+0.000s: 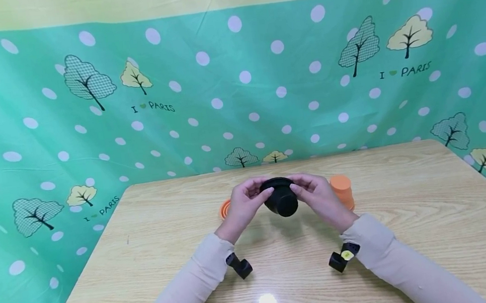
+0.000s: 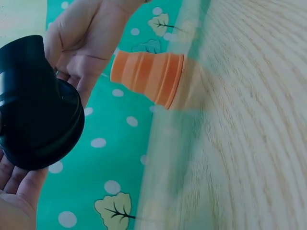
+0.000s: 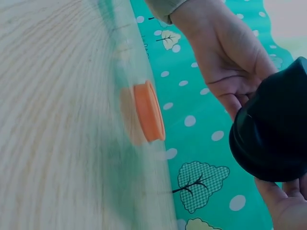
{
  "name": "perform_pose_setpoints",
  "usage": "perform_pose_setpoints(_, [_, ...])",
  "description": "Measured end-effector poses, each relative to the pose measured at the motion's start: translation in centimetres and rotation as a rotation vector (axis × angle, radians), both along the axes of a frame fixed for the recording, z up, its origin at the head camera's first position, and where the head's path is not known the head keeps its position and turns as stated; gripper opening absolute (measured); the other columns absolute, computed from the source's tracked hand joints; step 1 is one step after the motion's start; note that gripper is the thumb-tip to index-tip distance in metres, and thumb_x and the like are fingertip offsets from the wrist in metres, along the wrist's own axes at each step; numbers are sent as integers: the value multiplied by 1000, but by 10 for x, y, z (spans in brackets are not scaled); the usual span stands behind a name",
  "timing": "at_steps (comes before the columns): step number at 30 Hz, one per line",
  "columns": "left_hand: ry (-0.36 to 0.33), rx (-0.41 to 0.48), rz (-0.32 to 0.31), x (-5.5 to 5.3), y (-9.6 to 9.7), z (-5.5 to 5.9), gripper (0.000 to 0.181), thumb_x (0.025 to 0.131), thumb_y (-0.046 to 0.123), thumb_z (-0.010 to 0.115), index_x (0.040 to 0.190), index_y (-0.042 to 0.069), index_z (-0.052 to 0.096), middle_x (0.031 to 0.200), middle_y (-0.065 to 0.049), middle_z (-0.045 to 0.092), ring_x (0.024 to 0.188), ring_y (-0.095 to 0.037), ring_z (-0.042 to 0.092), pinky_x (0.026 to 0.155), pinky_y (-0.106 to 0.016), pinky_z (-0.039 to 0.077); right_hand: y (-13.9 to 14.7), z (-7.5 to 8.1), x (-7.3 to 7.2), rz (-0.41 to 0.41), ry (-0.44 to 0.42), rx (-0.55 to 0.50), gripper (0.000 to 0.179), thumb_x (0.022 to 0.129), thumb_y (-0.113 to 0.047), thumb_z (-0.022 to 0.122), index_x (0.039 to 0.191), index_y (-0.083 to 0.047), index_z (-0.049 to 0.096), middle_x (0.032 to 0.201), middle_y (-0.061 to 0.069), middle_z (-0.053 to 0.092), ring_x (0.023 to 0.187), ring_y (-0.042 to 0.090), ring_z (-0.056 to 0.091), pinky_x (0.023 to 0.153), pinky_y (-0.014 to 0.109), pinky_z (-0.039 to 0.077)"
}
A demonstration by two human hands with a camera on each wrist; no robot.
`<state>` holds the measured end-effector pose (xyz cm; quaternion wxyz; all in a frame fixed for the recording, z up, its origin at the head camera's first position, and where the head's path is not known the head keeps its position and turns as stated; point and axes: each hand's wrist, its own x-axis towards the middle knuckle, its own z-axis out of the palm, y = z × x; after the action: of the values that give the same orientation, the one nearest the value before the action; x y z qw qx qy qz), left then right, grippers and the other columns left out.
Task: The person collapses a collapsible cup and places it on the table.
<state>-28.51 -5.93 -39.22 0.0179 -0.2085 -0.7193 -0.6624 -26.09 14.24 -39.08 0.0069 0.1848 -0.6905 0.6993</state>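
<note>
Above the middle of the table, both hands hold a black collapsible cup (image 1: 286, 204). Its wide rim faces away and its narrow end points toward me, sitting crooked to one side. My left hand (image 1: 248, 201) grips the rim from the left, thumb on the near side; my right hand (image 1: 317, 195) does the same from the right. In the left wrist view the black cup (image 2: 36, 110) shows its bent, smooth side. Fingers behind the rim are partly hidden.
Beyond the right hand stands an extended orange collapsible cup (image 1: 341, 184), wide end down, also in the left wrist view (image 2: 146, 76). A flattened orange cup (image 3: 149, 112) lies beyond the left hand. A green dotted curtain (image 1: 227, 88) hangs behind the wooden table (image 1: 165, 220).
</note>
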Motion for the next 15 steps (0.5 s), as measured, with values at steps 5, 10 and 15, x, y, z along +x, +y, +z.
perform_pose_setpoints(5, [-17, 7, -23, 0, -5, 0, 32, 88, 12, 67, 117, 0, 65, 112, -14, 67, 96, -14, 64, 83, -24, 52, 2, 0, -2, 17, -38, 44, 34, 95, -16, 58, 120, 7, 55, 104, 5, 63, 94, 11, 62, 85, 22, 51])
perform_pose_setpoints(10, [-14, -45, -52, 2, -6, 5, 35, 87, 10, 68, 120, -1, 63, 117, -15, 65, 103, -19, 63, 86, -25, 51, 1, 1, -3, 14, -61, 115, 36, 92, -20, 62, 119, 4, 58, 108, 9, 64, 95, 13, 62, 86, 24, 50])
perform_pose_setpoints(15, [23, -92, -54, 6, -3, 5, 36, 84, 12, 72, 118, 1, 65, 115, -10, 67, 109, -18, 61, 90, -26, 50, -4, 3, 1, 6, -10, 220, 33, 90, -23, 65, 115, -1, 63, 111, 13, 65, 96, 17, 64, 83, 26, 52])
